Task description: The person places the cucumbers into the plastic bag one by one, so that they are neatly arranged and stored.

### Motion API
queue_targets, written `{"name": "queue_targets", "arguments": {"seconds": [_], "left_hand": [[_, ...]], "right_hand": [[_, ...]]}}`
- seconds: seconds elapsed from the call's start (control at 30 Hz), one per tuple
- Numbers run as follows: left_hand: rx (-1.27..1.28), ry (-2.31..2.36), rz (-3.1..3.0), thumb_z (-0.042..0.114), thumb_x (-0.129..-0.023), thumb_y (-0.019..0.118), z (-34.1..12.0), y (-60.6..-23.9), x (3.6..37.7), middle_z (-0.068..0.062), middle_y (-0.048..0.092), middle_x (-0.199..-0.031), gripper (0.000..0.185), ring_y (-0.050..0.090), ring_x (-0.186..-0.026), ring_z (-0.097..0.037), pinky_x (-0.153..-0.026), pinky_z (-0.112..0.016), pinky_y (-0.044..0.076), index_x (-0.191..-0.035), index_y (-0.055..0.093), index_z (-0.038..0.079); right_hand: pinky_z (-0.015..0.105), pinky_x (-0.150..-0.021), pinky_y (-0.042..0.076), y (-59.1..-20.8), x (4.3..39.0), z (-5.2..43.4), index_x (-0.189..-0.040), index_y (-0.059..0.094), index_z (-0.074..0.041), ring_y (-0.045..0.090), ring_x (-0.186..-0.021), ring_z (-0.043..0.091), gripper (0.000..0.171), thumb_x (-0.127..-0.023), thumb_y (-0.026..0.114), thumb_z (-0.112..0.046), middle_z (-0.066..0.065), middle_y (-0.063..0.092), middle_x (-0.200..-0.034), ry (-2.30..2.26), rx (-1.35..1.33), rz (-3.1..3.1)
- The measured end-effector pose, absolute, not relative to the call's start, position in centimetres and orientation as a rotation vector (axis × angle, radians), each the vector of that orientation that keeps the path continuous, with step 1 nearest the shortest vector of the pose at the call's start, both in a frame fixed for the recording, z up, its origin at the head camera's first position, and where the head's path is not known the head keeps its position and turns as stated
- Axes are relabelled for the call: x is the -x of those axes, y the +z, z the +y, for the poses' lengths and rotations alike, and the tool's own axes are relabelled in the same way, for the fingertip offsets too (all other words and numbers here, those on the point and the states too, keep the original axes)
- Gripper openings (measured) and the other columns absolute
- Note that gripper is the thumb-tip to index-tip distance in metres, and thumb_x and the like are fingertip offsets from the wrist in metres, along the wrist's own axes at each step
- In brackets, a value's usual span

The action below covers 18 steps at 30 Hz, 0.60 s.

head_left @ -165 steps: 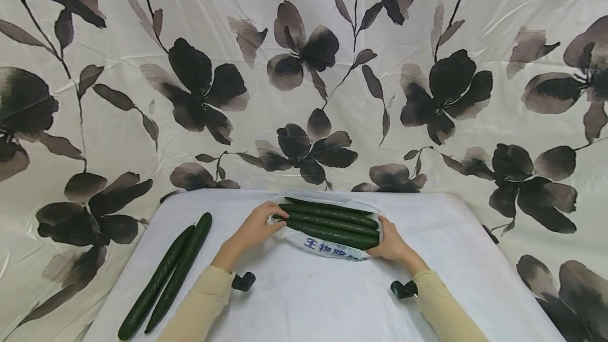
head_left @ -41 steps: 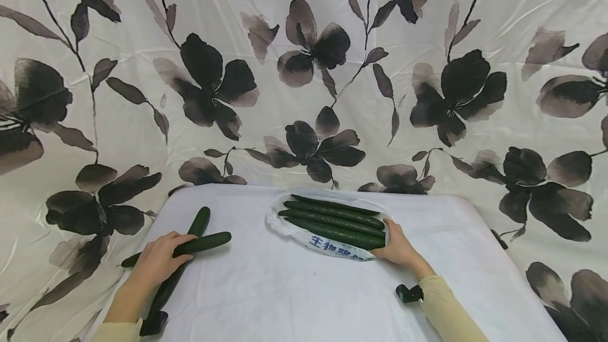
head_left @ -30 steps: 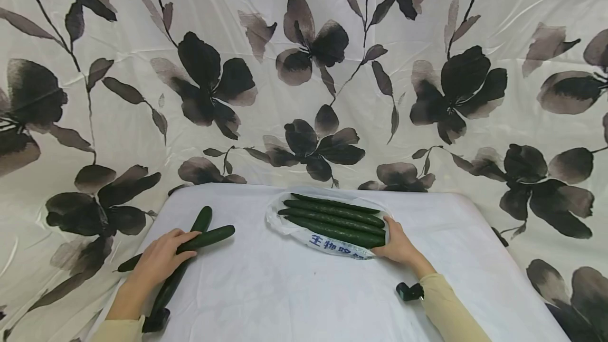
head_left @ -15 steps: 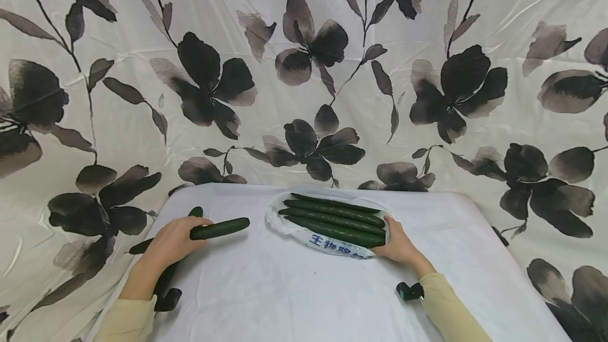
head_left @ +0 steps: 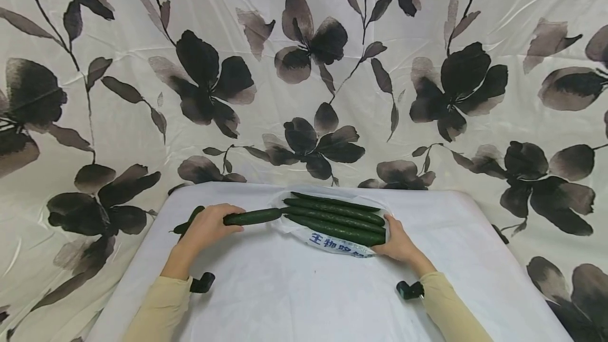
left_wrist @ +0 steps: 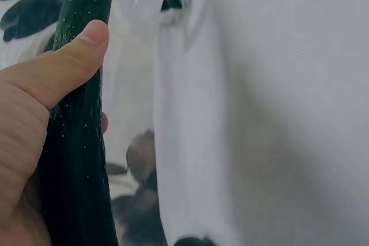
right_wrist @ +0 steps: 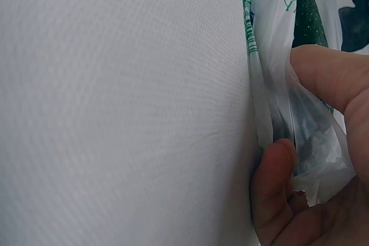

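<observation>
My left hand (head_left: 209, 230) grips a long dark green cucumber (head_left: 252, 217) around its middle, thumb laid along it in the left wrist view. The cucumber's right tip reaches the open left side of a white plastic bag (head_left: 328, 241) with blue lettering. Several cucumbers (head_left: 337, 220) lie side by side in this bag. At the bag's right end, my right hand (head_left: 399, 241) holds its edge; the right wrist view shows fingers (right_wrist: 274, 171) curled against the crumpled plastic. Behind my left hand lies another cucumber (head_left: 197, 211), mostly hidden by the hand and arm.
All of this rests on a table with a white cloth (head_left: 304, 300). A pale curtain with dark flowers (head_left: 199, 83) hangs right behind the table's far edge. Each wrist carries a small black camera (head_left: 203, 282).
Earlier both hands were at the bag. The left hand then went to the two cucumbers on the left, took one and carried it right to the bag. The right hand stays at the bag's end.
</observation>
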<state>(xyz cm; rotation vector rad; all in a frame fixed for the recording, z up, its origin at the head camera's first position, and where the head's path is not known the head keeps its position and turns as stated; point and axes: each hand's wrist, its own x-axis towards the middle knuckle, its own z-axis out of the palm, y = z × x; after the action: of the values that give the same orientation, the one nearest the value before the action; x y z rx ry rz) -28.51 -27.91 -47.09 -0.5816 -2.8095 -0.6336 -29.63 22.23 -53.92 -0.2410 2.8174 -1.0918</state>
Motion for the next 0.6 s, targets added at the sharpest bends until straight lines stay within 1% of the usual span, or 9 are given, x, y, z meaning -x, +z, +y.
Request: {"name": "queue_targets", "arguments": {"seconds": [0.2, 0.43, 0.5, 0.6], "left_hand": [[0.668, -0.698, -2.819, 0.027, -0.075, 0.085, -25.1, -47.0, 30.0, 0.005, 0.070, -0.105, 0.038, 0.064, -0.094, -0.017, -0.081, -0.044, 0.050, -0.111, 0.074, 0.022], [0.771, -0.718, -2.790, 0.025, -0.074, 0.086, -22.5, -47.1, 31.6, 0.005, 0.070, -0.104, 0.038, 0.064, -0.094, -0.017, -0.082, -0.042, 0.050, -0.111, 0.074, 0.020], [0.799, -0.712, -2.793, 0.025, -0.075, 0.085, -21.8, -47.2, 32.0, 0.005, 0.070, -0.105, 0.038, 0.064, -0.094, -0.017, -0.082, -0.042, 0.050, -0.111, 0.074, 0.020], [0.816, -0.700, -2.819, 0.026, -0.077, 0.084, -20.8, -47.1, 32.3, 0.005, 0.069, -0.108, 0.038, 0.064, -0.099, -0.018, -0.085, -0.042, 0.050, -0.114, 0.073, 0.021]], "right_hand": [[0.061, -0.104, 0.031, -53.7, 29.5, 22.2, -0.149, 0.016, 0.006, 0.032, -0.131, 0.050, 0.109, -0.071, 0.085, -0.027, 0.034, 0.027, -0.143, -1.075, 0.221, 2.823], [0.061, -0.104, 0.030, -53.8, 29.6, 22.1, -0.149, 0.016, 0.005, 0.032, -0.132, 0.050, 0.109, -0.071, 0.085, -0.027, 0.034, 0.025, -0.144, -1.070, 0.221, 2.817], [0.061, -0.104, 0.030, -53.9, 29.7, 22.1, -0.149, 0.015, 0.006, 0.031, -0.132, 0.051, 0.110, -0.071, 0.085, -0.027, 0.035, 0.024, -0.144, -1.076, 0.228, 2.813], [0.062, -0.104, 0.030, -53.9, 29.9, 22.2, -0.151, 0.009, 0.003, 0.031, -0.132, 0.050, 0.115, -0.070, 0.085, -0.025, 0.035, 0.023, -0.144, -1.090, 0.230, 2.797]]}}
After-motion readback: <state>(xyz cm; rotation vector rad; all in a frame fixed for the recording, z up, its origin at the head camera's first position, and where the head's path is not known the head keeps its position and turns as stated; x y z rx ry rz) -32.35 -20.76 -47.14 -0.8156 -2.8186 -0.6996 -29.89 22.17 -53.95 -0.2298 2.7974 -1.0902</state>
